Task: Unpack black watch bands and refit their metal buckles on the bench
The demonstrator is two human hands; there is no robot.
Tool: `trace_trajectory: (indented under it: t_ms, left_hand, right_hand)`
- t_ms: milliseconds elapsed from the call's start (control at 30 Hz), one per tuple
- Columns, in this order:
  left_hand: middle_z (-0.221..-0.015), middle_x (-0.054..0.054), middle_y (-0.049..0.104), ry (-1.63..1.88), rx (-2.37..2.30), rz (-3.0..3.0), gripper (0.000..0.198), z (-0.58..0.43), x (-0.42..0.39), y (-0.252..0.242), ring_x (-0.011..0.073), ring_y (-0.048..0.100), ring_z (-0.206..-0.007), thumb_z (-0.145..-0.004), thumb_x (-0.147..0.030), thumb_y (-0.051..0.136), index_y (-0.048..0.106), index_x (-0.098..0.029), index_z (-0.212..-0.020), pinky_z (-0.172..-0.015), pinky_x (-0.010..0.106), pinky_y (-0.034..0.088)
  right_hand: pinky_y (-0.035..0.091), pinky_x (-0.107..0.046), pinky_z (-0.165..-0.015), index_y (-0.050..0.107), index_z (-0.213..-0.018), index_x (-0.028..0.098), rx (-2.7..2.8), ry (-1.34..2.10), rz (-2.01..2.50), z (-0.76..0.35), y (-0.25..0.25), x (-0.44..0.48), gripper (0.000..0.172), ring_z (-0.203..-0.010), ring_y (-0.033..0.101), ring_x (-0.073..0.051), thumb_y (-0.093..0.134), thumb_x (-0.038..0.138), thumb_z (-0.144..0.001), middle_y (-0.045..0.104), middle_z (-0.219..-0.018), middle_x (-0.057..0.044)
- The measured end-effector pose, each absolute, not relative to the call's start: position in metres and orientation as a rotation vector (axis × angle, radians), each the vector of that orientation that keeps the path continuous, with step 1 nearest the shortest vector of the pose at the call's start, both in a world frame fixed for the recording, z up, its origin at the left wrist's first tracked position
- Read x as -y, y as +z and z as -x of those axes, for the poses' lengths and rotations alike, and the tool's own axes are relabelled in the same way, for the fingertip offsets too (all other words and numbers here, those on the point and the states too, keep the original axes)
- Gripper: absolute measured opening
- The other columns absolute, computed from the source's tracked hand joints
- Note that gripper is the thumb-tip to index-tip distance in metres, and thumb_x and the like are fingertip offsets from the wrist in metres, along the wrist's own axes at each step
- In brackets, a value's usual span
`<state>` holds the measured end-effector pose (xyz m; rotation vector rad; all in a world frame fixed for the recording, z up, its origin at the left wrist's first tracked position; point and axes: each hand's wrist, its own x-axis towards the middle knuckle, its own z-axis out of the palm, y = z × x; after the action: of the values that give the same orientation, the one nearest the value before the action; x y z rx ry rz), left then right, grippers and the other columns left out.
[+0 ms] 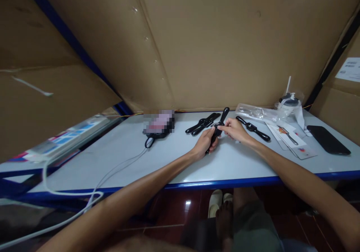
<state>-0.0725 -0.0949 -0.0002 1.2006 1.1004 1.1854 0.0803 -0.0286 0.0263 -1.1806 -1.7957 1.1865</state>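
Note:
A glossy black spokeshave [224, 115] is gripped in my left hand [204, 143], its upper handle pointing up and away from me. My right hand [233, 129] is closed with its fingertips on the middle of this tool; whether a small part is pinched there I cannot make out. Just left of my hands, two more black spokeshaves [203, 123] lie side by side on the white table [168, 165]. Another black spokeshave [253, 128] rests to the right of my right hand.
Printed cards [302, 150] and a dark phone-like slab [328, 139] lie on the right. Behind them are clear plastic packaging [257, 113] and a bagged cup [289, 104] with a straw. A blurred-out device [159, 126] with a cable stands left. Cardboard [213, 49] walls the back.

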Motion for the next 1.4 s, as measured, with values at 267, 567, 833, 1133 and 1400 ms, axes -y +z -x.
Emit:
trace_trajectory:
  t_ms: [267,567,833,1133,1400]
  left_hand:
    - [-0.048,-0.01,0.041,1.136,-1.095,-1.243,0.043,0.074,0.095,-0.002,0.0064,0.029,-0.033,-0.091,-0.061,0.062,0.051,-0.02,-0.084,-0.03,0.017,0.024]
    - [-0.048,-0.01,0.039,1.138,-1.078,-1.288,0.046,0.074,0.097,-0.002,0.0062,0.027,-0.033,-0.089,-0.064,0.063,0.052,-0.02,-0.083,-0.028,0.018,0.023]
    - [-0.047,-0.01,0.038,1.152,-1.114,-1.23,0.045,0.074,0.098,-0.001,0.0062,0.026,-0.034,-0.091,-0.063,0.061,0.052,-0.02,-0.083,-0.029,0.017,0.022]
    - [-0.048,-0.01,0.038,1.16,-1.109,-1.187,0.04,0.073,0.097,0.0,0.0062,0.028,-0.034,-0.095,-0.056,0.059,0.052,-0.019,-0.085,-0.03,0.017,0.023]
    - [-0.049,-0.01,0.038,1.156,-1.123,-1.189,0.039,0.073,0.099,0.001,0.0064,0.028,-0.035,-0.094,-0.057,0.06,0.053,-0.019,-0.086,-0.031,0.017,0.023]
  right_hand:
    - [0.036,-0.021,-0.038,0.055,-0.075,0.02,1.84,1.242,1.145,-0.079,0.028,0.034,0.023,-0.043,0.051,-0.009,0.07,0.026,-0.092,0.061,-0.058,0.003]
    - [0.036,-0.022,-0.04,0.057,-0.07,0.019,1.87,1.224,1.127,-0.077,0.027,0.035,0.027,-0.041,0.048,-0.008,0.066,0.026,-0.094,0.059,-0.056,0.004]
    - [0.038,-0.023,-0.055,0.061,-0.071,0.018,1.985,0.826,1.169,-0.089,0.042,0.028,0.033,-0.054,0.054,-0.012,0.058,0.033,-0.1,0.062,-0.06,-0.001]
    - [0.035,-0.024,-0.052,0.071,-0.076,0.019,2.725,0.823,1.289,-0.154,0.075,0.012,0.007,-0.052,0.055,-0.013,0.075,0.014,-0.073,0.065,-0.059,0.002]
    - [0.031,-0.026,-0.053,0.065,-0.055,0.021,2.742,0.665,1.153,-0.129,0.044,0.018,0.025,-0.051,0.05,-0.013,0.073,-0.001,-0.065,0.056,-0.051,0.002]
